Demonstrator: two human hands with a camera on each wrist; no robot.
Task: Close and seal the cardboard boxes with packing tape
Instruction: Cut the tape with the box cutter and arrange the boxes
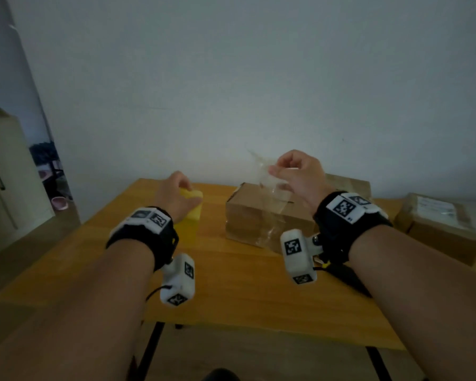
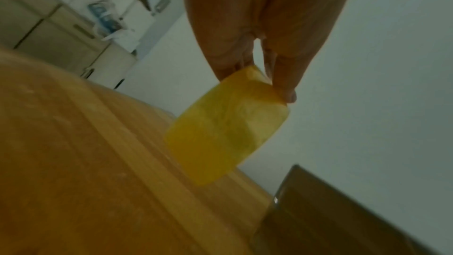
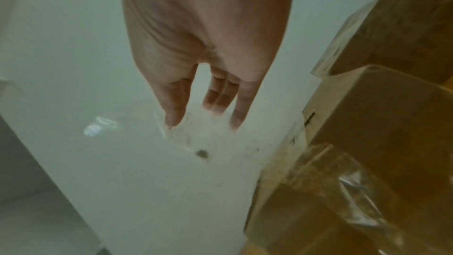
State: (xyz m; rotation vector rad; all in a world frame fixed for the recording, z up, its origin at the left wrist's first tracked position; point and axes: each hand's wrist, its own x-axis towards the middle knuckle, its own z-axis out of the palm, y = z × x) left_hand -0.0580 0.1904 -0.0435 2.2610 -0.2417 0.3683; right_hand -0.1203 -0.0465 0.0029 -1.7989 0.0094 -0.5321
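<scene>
On the wooden table (image 1: 231,284) stands a yellow tape roll (image 1: 189,225), blurred. My left hand (image 1: 188,192) grips its top edge between fingers and thumb; the left wrist view shows the same roll (image 2: 228,133) in that hand (image 2: 257,82). To the right sits a closed cardboard box (image 1: 248,215) with clear tape over its top and front. Above it my right hand (image 1: 275,168) pinches a crumpled strip of clear tape (image 1: 261,171). In the right wrist view the strip (image 3: 196,139) hangs from thumb and fingertips (image 3: 174,117), beside the box (image 3: 380,123).
A second cardboard box (image 1: 346,185) lies behind the taped one, and a third box (image 1: 440,229) with a label sits at the table's right end. A white wall stands right behind the table. A pale cabinet (image 1: 0,174) is at the far left.
</scene>
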